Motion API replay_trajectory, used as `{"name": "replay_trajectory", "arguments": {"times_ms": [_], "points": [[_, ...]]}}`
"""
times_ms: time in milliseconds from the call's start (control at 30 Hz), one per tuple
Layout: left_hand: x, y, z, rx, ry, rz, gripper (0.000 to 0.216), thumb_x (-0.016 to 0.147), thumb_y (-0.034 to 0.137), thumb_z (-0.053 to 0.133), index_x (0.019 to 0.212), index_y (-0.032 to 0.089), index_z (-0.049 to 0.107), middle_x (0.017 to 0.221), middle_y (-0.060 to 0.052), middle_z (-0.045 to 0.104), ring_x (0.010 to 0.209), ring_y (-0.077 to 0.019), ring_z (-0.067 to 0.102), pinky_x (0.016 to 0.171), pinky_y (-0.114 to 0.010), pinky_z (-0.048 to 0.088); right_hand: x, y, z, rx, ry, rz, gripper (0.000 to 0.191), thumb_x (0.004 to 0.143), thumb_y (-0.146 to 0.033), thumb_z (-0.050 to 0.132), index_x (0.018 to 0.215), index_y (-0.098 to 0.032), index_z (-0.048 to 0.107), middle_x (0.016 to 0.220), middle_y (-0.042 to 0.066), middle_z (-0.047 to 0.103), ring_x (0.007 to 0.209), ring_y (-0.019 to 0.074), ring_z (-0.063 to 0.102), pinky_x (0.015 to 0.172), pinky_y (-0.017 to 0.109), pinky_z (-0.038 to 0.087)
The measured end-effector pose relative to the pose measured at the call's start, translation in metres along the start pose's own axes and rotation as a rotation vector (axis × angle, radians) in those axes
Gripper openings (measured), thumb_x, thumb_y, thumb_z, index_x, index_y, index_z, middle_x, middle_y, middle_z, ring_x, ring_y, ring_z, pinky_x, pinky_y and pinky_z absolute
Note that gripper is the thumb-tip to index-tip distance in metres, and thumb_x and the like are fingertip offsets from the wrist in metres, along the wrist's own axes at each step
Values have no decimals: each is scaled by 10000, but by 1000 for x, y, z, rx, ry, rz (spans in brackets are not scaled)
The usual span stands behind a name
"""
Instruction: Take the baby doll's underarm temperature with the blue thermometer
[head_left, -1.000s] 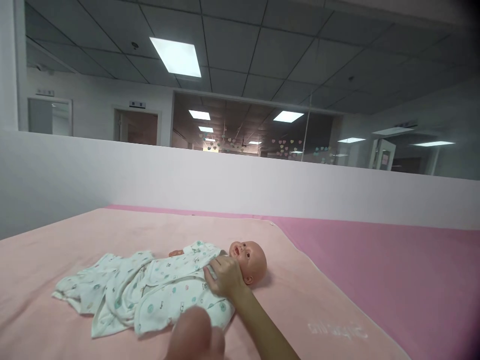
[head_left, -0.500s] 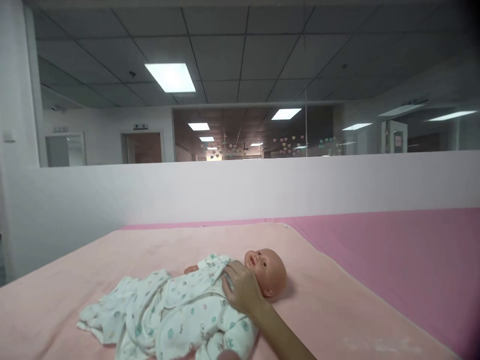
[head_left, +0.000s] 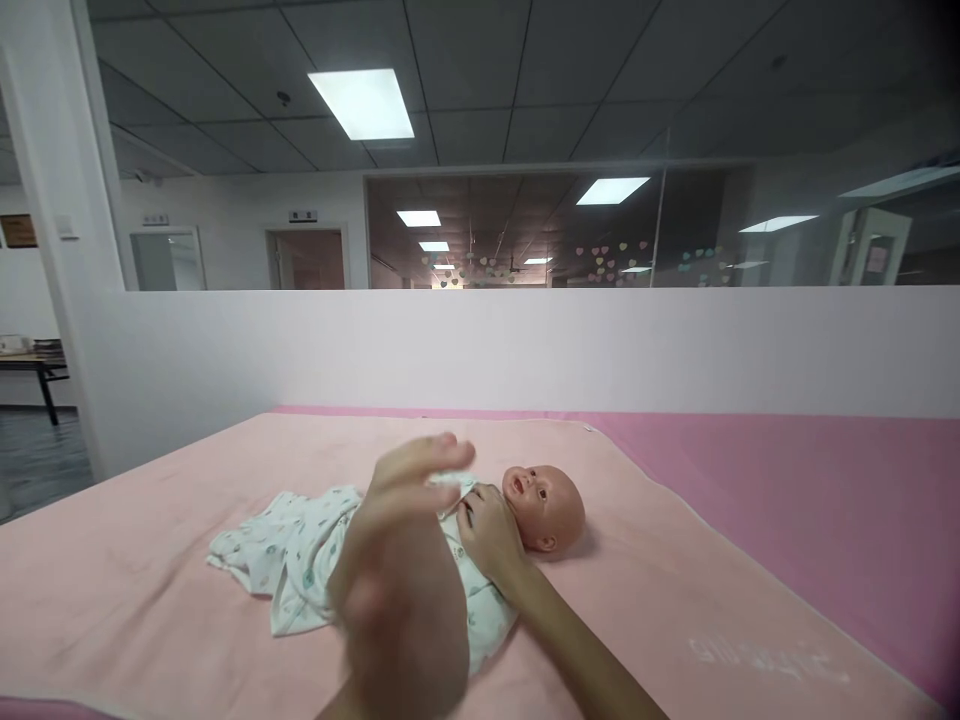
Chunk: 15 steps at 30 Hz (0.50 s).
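Observation:
A baby doll (head_left: 553,505) lies on its back, head to the right, dressed in a white baby gown (head_left: 307,545) with small coloured prints. My right hand (head_left: 491,530) lies at the gown's collar below the doll's chin, its fingers curled on the cloth; the fingertips are partly hidden. My left hand (head_left: 405,570) is raised close to the camera in front of the doll's middle and blurred by motion. Its fingers stretch out to the right, apart, with nothing seen in them. It hides much of the doll's body and the gown.
Under the doll a pale pink blanket (head_left: 187,520) covers a brighter pink mat (head_left: 847,490). Behind stands a low white wall (head_left: 480,350) topped by a glass window. At the far left a table (head_left: 30,362) stands beyond the wall's end.
My left hand has come up from the bottom edge into the middle of the view. My right hand stays at the collar. The camera view has tilted down a little.

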<state>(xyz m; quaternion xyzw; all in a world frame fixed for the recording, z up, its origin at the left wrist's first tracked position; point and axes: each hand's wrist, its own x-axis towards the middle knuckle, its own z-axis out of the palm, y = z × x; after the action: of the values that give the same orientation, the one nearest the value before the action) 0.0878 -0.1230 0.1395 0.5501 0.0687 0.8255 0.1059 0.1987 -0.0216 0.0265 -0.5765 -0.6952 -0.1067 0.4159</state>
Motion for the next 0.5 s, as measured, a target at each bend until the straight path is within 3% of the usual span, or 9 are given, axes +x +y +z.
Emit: {"name": "replay_trajectory", "arguments": {"times_ms": [67,100,200,267,333,500], "points": [[7,-35,5,15,-42,-52,286,862,306,331,827,224,603,867,-18,617,900,-171,555,828,-332,422,3,0,0,-35,-36,8,201,772,-128,387,696,-157,570,781,52,562,797,157,486,755,257,340],[9,-57,5,58,-122,-121,258,846,272,359,823,206,607,858,-23,621,890,-173,555,816,-326,419,5,0,0,-47,-64,14,201,766,-122,389,696,-154,574,780,51,567,785,152,489,740,247,341],[0,-127,-5,247,-494,-453,203,773,228,446,860,179,623,923,-44,630,904,-190,544,813,-321,398,15,1,-2,-39,-148,36,224,738,-82,387,718,-151,599,803,54,594,775,145,510,700,224,345],[-16,-162,-17,298,-621,-676,245,741,222,459,918,168,619,982,-61,623,901,-195,546,821,-323,391,23,2,-2,-22,-172,60,269,713,-41,384,775,-154,620,859,59,613,807,142,530,703,211,347],[-31,-180,-28,261,-690,-808,279,733,240,449,937,151,617,949,-72,631,859,-190,558,788,-307,403,29,3,-1,-16,-185,97,324,693,-8,381,827,-160,633,903,63,627,825,138,551,706,202,351],[-44,-182,-39,223,-773,-795,268,689,291,505,876,144,630,776,-41,619,670,-147,538,634,-249,396,35,6,5,-38,-204,165,311,701,-19,391,808,-147,653,812,94,663,725,160,589,633,221,374]]}}
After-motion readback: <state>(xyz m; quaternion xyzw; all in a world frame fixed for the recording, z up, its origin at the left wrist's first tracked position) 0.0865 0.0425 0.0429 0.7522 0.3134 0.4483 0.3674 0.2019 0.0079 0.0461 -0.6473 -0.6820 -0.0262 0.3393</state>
